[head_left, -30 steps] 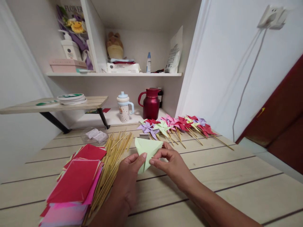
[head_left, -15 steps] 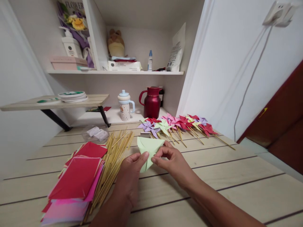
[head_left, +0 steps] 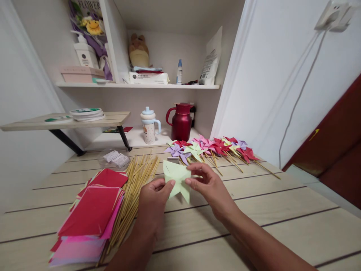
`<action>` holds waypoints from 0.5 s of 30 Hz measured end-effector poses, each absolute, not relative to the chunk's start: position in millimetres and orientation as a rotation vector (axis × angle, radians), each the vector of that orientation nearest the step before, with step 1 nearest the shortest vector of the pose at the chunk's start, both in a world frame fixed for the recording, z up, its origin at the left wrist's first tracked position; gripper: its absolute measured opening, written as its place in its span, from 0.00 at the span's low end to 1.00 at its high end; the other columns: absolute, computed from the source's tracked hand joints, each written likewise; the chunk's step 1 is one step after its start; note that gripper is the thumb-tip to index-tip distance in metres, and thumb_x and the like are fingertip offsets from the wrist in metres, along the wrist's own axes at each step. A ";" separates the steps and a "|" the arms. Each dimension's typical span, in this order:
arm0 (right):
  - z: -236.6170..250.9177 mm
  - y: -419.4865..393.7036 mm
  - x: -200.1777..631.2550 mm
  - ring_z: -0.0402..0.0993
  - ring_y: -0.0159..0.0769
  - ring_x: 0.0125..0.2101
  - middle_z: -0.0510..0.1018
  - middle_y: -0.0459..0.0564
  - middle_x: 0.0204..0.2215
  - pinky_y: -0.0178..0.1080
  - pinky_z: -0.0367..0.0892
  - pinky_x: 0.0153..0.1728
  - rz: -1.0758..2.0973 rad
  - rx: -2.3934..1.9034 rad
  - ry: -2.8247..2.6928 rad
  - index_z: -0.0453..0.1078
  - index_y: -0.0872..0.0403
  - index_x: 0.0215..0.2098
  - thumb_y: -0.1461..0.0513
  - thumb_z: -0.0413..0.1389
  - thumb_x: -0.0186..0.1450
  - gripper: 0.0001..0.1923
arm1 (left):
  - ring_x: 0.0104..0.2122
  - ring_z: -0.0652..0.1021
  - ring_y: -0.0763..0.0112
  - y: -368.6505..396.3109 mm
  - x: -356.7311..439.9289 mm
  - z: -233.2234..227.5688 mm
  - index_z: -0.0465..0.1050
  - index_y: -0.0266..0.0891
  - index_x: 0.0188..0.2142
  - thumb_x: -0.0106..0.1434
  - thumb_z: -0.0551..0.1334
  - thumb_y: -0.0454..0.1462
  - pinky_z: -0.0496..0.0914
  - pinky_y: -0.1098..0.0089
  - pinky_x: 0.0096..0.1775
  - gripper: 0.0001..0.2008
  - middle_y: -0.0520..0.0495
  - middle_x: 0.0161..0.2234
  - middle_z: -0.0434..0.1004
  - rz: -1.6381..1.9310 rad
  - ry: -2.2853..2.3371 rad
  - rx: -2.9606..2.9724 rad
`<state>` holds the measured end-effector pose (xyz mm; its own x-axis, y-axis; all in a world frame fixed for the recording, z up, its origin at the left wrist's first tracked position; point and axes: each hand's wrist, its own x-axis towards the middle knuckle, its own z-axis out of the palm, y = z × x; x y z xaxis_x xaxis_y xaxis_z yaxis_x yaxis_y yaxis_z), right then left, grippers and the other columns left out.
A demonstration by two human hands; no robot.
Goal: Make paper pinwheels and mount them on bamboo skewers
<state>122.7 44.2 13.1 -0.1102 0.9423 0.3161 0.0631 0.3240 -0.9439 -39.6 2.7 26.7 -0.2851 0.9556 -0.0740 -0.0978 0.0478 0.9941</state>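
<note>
Table (head_left: 282, 210), both hands on paper (head_left: 177, 177)

White walls (head_left: 267, 75), wooden table (head_left: 282, 210)

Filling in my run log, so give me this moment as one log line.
left hand: pinches green paper | right hand: pinches same paper | left of hands: bamboo sticks, paper stack | behind: finished pinwheels
</note>
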 end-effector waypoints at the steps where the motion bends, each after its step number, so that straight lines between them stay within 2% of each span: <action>1: 14.8 45.4 125.5 0.69 0.44 0.48 0.72 0.51 0.49 0.47 0.65 0.49 0.943 -0.976 -1.473 0.73 0.47 0.46 0.54 0.66 0.55 0.21 | 0.28 0.77 0.64 3.2 -40.4 27.0 0.81 0.39 0.25 0.49 0.70 0.41 0.67 0.69 0.32 0.07 0.48 0.26 0.81 1.430 1.427 1.017; 4: 20.8 47.2 132.5 0.66 0.45 0.54 0.70 0.51 0.54 0.49 0.58 0.57 0.804 -0.975 -1.597 0.72 0.45 0.51 0.55 0.67 0.55 0.25 | 0.32 0.77 0.62 3.5 -41.3 25.4 0.79 0.43 0.21 0.50 0.69 0.39 0.67 0.67 0.38 0.05 0.48 0.28 0.80 1.525 1.533 1.310; 9: 25.9 46.2 134.4 0.64 0.47 0.56 0.71 0.52 0.53 0.51 0.57 0.58 0.871 -0.938 -1.760 0.79 0.48 0.38 0.55 0.68 0.53 0.15 | 0.34 0.77 0.60 2.1 -37.8 21.5 0.80 0.46 0.21 0.53 0.68 0.38 0.65 0.64 0.43 0.05 0.48 0.29 0.79 1.530 1.562 1.635; 15: 28.3 43.8 132.6 0.67 0.48 0.53 0.76 0.52 0.49 0.51 0.58 0.56 0.867 -0.928 -1.794 0.81 0.48 0.29 0.59 0.67 0.55 0.03 | 0.35 0.76 0.58 2.3 -37.6 21.9 0.80 0.48 0.23 0.53 0.67 0.38 0.63 0.61 0.45 0.04 0.49 0.29 0.80 1.507 1.573 1.683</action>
